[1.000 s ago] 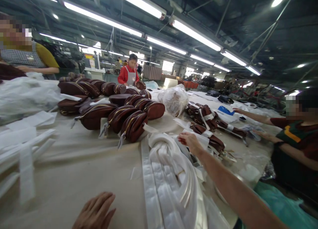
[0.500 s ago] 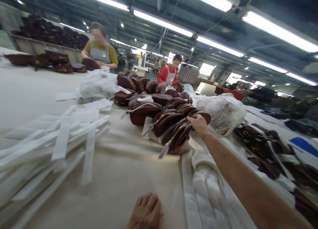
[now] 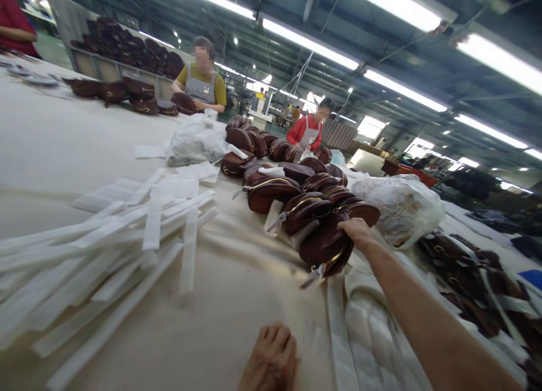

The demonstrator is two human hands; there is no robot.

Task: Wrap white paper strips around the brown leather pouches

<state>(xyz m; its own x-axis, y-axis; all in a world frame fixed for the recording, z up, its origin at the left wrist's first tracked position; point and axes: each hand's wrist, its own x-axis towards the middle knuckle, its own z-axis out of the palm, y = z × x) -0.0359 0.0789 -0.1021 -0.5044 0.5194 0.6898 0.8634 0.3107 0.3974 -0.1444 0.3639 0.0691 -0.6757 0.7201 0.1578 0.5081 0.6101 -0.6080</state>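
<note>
Several dark brown leather bags with gold zippers are clustered on the pale table (image 3: 203, 317). At the near end of the cluster, my right hand (image 3: 358, 231) pinches the edge of a rounded brown bag (image 3: 324, 238), which tilts so that its smooth side shows. A wrapped zipper pull (image 3: 313, 277) hangs at this bag's lower end. Close to me, my left hand (image 3: 271, 354) rests on the table with curled fingers; nothing shows in it, and its palm side is hidden.
Loose white strips (image 3: 127, 250) spread over the left side. A clear plastic bundle (image 3: 402, 207) and folded white material (image 3: 372, 323) lie by my right arm. More brown bags (image 3: 457, 266) are at far right. Two people in aprons work across the table; a red sleeve shows far left.
My right hand has turned and tilted the nearest bag, so its zipper now faces lower and its side shows. My left hand stays curled on the table. The view has shifted left.
</note>
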